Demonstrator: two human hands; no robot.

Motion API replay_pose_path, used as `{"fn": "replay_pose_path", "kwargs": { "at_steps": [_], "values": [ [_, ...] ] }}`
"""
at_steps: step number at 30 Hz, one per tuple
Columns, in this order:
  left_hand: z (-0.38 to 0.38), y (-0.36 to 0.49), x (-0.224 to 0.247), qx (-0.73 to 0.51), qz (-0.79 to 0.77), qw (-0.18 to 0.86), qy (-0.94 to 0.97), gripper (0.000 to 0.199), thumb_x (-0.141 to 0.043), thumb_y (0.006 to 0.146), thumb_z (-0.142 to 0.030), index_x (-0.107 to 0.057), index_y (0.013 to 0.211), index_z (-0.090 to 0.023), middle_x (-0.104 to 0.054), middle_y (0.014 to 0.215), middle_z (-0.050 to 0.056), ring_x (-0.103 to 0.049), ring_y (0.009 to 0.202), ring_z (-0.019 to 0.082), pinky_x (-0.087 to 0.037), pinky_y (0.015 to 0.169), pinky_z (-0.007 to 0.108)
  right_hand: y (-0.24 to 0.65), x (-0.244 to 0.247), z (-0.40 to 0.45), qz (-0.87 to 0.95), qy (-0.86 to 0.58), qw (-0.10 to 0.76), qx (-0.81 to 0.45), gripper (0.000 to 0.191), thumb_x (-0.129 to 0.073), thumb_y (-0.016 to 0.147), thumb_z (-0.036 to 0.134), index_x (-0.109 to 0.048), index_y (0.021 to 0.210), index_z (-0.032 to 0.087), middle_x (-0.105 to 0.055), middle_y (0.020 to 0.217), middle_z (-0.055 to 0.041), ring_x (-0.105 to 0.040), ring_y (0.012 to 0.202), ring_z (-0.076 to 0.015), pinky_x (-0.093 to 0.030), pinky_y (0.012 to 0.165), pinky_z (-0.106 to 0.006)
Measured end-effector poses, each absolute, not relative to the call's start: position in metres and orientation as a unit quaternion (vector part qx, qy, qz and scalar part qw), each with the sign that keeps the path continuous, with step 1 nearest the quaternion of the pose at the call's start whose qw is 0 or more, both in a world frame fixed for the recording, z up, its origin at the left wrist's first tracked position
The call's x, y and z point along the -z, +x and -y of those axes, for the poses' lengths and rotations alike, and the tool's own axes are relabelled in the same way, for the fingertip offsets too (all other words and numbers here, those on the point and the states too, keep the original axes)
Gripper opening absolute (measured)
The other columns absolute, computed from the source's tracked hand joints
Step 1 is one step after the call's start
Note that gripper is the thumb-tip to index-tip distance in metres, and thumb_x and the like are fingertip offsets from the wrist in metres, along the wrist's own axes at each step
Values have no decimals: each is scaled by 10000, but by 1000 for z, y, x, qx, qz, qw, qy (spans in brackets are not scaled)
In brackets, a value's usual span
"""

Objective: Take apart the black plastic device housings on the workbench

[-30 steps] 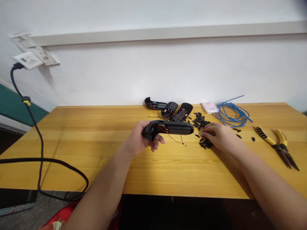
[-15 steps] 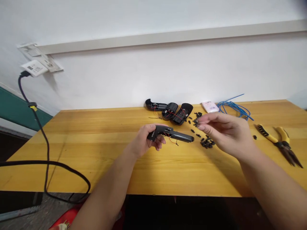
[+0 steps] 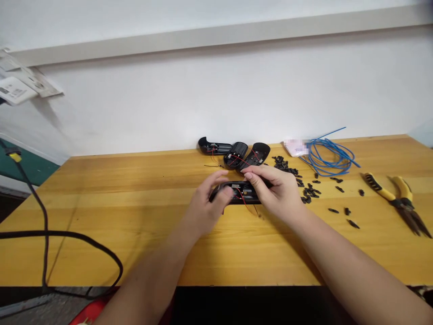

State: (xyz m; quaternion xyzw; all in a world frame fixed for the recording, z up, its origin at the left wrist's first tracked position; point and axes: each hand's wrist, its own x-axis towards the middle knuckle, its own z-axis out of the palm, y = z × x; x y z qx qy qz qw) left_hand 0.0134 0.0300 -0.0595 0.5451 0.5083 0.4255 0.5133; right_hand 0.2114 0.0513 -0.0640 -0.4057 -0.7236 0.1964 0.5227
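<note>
A black curved housing (image 3: pixel 250 194) with thin red wires lies between my hands over the middle of the table, its hollow side facing up. My left hand (image 3: pixel 211 203) is wrapped round its left end, the thumb blurred over the top. At its right part is my right hand (image 3: pixel 274 187), thumb and forefinger pinched together above the housing; whatever they hold is too small to make out. Behind them rest three similar black housings (image 3: pixel 219 148) with red wires. Many small black pieces (image 3: pixel 309 193) are scattered to the right of my right hand.
Yellow-handled pliers (image 3: pixel 402 203) lie at the right of the wooden table (image 3: pixel 111 198). A coil of blue wire (image 3: pixel 329 155) and a small pinkish packet (image 3: pixel 296 147) are near the wall. A black cable (image 3: pixel 77 234) loops at the left.
My right hand has moved left from the small black pieces to the housing. The housing has turned so its hollow side shows, and my left thumb has shifted over it. The view has shifted slightly.
</note>
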Motion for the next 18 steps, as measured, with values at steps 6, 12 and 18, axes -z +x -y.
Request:
{"fn": "replay_pose_path", "kwargs": {
  "at_steps": [6, 12, 18],
  "values": [
    [-22, 11, 59, -457, -477, 347, 666, 327, -766, 870, -289, -751, 1193, -239, -804, 1132, 44, -758, 1011, 217, -608, 943, 358, 212, 57, -41, 771, -293, 550, -132, 302, -650, 956, 51, -745, 1199, 203, -764, 934, -48, -712, 805, -135, -597, 733, -256],
    [-21, 8, 55, -525, -333, 273, 734, 301, -776, 850, -132, -738, 1137, -214, -798, 1081, 53, -764, 953, 163, -621, 887, 280, 218, 45, -24, 792, -261, 536, -133, 485, -633, 921, -34, -675, 1353, 183, -720, 957, -65, -673, 831, -134, -576, 726, -255],
    [-26, 6, 53, -549, -262, 208, 766, 364, -804, 815, -80, -738, 1156, -189, -787, 1120, 95, -749, 1055, 172, -616, 972, 289, 224, 41, -17, 801, -272, 519, -125, 455, -660, 926, -6, -684, 1310, 237, -796, 1019, -46, -739, 814, -132, -599, 715, -246]
  ]
}}
